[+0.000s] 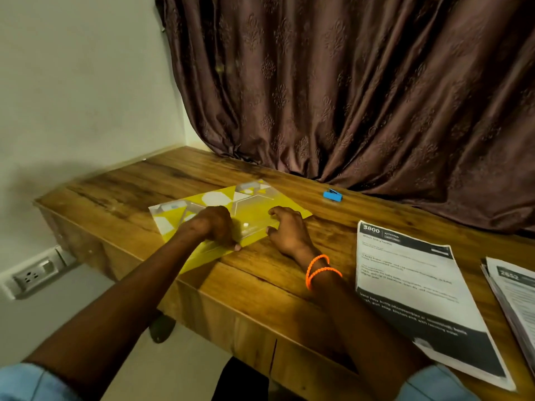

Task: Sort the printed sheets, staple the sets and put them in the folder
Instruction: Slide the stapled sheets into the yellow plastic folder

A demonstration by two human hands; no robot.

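Left hand (215, 227) curled on yellow folder (254, 211), pinching its near edge; right hand (285, 230) rests on folder, fingers loosely bent, holding nothing. Folder flat on tabletop (246, 285) — white geometric shapes, clear cover. Blue stapler (333, 195) beyond; printed sheets (419, 290) right.

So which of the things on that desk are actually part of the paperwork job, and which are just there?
Part of the job:
- yellow folder, under both hands: left hand, right hand
- blue stapler
- printed sheet
- pile of sheets at the right edge

Just there:
- wooden desk
- brown curtain
- wall socket
- orange wristbands
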